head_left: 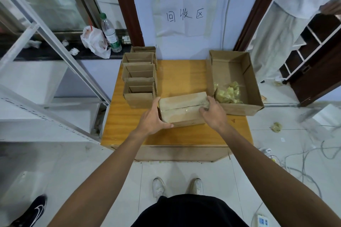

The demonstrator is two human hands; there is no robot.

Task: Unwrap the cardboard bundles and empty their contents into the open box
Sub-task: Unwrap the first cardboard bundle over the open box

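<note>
Bundle (181,108) sits between left hand (153,118) and right hand (215,115), fingers (203,110) gripping ends.

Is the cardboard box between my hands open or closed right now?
Closed: the cardboard box has flaps flat, meeting at a taped seam; the left hand and right hand hold its ends.

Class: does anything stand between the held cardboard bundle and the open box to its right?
Nothing visible does. The cardboard bundle lies right beside the open box; only that box's own wall separates them.
</note>
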